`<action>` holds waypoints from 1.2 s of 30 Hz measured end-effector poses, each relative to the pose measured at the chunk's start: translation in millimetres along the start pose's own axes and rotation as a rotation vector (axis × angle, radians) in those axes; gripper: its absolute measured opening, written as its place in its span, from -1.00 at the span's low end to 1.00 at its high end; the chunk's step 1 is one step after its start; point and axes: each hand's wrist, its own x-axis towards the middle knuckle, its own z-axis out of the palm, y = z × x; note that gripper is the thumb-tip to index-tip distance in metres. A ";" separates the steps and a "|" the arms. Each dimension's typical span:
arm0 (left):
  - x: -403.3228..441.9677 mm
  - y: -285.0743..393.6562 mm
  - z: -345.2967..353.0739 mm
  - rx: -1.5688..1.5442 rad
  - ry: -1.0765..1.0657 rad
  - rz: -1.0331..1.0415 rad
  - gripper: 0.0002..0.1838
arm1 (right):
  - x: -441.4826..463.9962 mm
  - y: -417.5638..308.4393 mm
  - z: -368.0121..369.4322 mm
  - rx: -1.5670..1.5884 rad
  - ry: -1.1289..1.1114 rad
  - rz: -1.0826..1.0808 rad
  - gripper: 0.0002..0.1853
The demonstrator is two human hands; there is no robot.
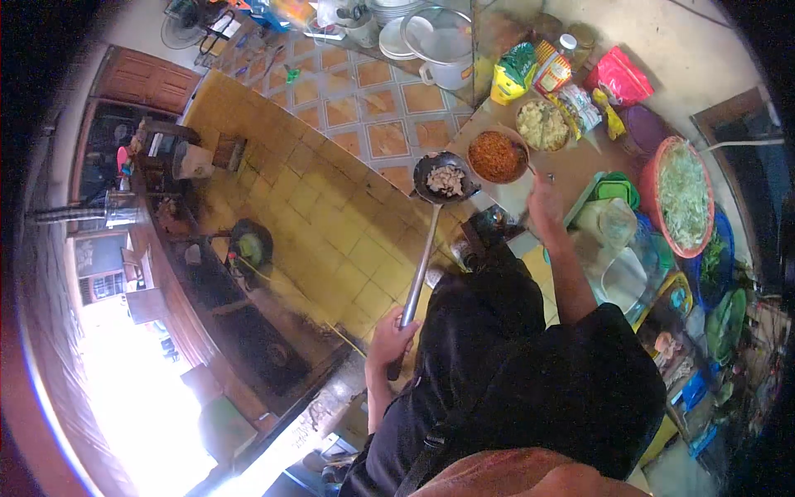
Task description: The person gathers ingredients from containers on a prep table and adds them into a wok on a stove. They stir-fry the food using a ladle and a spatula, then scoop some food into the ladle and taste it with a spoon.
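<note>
My left hand (391, 340) is wrapped around the lower handle of a small black long-handled wok (426, 258). Pale chopped pieces, perhaps meat (445, 180), lie in its pan. The wok's edge is beside a bowl of orange-red crumbly or pasty food (497, 156). My right hand (544, 207) is closed around the handle of a spoon (532, 168) that reaches to this bowl's right side; the spoon's tip is hard to make out. Just behind stands a bowl of pale yellow pieces (542, 124).
Snack and seasoning packets (571, 106) line the counter's back. A red basin of shredded cabbage (682, 199) and plastic tubs (621, 273) stand to the right. Beyond the tiled counter (364, 108) are a white pot (447, 74) and plates. A dark wok (250, 244) sits at left.
</note>
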 end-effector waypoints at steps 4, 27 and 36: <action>3.6 -6.3 -11.3 0.035 -0.023 -0.005 -0.77 | 5.8 2.6 4.3 -0.219 -0.061 -0.084 -0.77; 21.1 -43.6 -39.9 0.174 -0.048 0.273 -0.67 | -43.5 -61.3 11.5 -0.090 0.104 -0.161 -0.63; 22.5 -40.6 -43.9 0.292 -0.042 0.343 -0.66 | -52.9 -52.9 37.7 0.150 0.067 -0.057 -0.62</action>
